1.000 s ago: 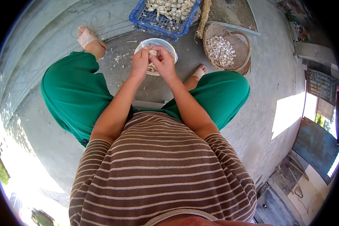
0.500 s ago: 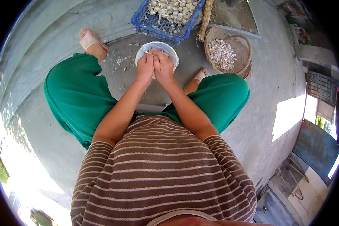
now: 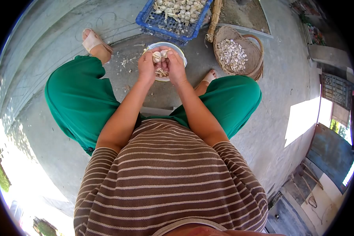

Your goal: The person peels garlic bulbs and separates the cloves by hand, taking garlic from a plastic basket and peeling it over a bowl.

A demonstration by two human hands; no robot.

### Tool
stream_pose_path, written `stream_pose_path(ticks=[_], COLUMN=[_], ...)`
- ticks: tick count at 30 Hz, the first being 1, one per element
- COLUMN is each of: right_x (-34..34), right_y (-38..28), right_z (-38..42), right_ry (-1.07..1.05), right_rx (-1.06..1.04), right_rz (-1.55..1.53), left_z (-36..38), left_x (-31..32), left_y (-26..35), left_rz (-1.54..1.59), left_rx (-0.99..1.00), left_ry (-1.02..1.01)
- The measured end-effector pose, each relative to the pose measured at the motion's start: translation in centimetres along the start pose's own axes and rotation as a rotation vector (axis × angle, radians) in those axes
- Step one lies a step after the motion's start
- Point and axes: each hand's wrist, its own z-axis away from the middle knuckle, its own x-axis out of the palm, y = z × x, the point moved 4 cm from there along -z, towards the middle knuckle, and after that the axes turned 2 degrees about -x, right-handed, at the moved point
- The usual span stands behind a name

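Over a white bucket (image 3: pixel 181 54) I hold a garlic bulb that looks split in two. One whitish garlic piece (image 3: pixel 156 57) is in the fingers of my left hand (image 3: pixel 146 70). Beside it, another garlic piece (image 3: pixel 164 53) is in my right hand (image 3: pixel 176 69). Both hands are closed, thumbs on top, fingers curled beneath the garlic. Below them, dry garlic scraps (image 3: pixel 161 73) show inside the bucket; the rest of its contents is hidden by my hands.
Beyond the bucket stands a blue plastic crate (image 3: pixel 161 33) with many garlic bulbs (image 3: pixel 185 10). To the right is a wicker basket (image 3: pixel 255 59) holding loose garlic cloves (image 3: pixel 232 55). A straw broom (image 3: pixel 214 21) lies between them. Garlic skins (image 3: pixel 126 63) litter the floor near my left foot.
My hands were pressed together with the garlic hidden. They have now come slightly apart, and two garlic pieces show between the fingers.
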Motion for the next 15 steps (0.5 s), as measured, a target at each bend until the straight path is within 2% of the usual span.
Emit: stream_pose_path(ticks=[5, 7, 11, 13, 14, 15], right_x=[-0.9, -0.8, -1.2, -1.6, -1.9, -2.1], right_y=[0.5, 0.4, 0.6, 0.8, 0.7, 0.5], right_z=[-0.4, -0.3, -0.3, -0.4, -0.5, -0.4], right_ry=[-0.011, -0.029, 0.034, 0.064, 0.087, 0.111], right_rx=[0.022, 0.028, 0.010, -0.027, -0.064, -0.102], right_rz=[-0.139, -0.179, -0.183, -0.176, -0.112, -0.047], left_z=[0.2, -0.4, -0.3, 0.3, 0.5, 0.6], left_x=[0.3, -0.1, -0.4, 0.1, 0.2, 0.4], left_y=[1.2, 0.7, 0.5, 1.1, 1.0, 1.0], left_rz=[0.114, 0.210, 0.253, 0.067, 0.067, -0.109], left_rx=[-0.082, -0.207, -0.206, -0.196, -0.195, -0.127], left_ry=[-0.007, -0.124, -0.033, 0.041, 0.041, -0.027])
